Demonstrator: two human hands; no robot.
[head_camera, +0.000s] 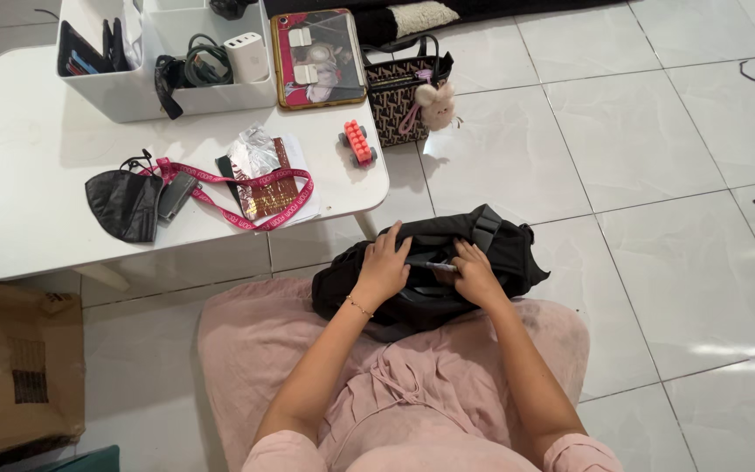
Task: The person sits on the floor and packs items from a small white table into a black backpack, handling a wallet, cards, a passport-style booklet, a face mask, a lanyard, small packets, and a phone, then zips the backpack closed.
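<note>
A black backpack [491, 240] lies on my lap and the tiled floor in front of me. My left hand [384, 265] rests flat on its left side, fingers spread over the fabric. My right hand [475, 274] sits at the middle of the bag with its fingers curled around a small dark slim object, perhaps a pen or a zip pull, at an opening. I cannot tell exactly what it is. I wear pink clothing [308, 350] that spreads out under the bag.
A low white table [37, 149] stands at the left with a black face mask [124, 204], a pink lanyard [246, 194], a red toy car [358, 142], a tablet [318, 58] and white organiser bins [168, 96]. A patterned handbag [405, 98] stands beside it. A cardboard box [15, 367] is at lower left.
</note>
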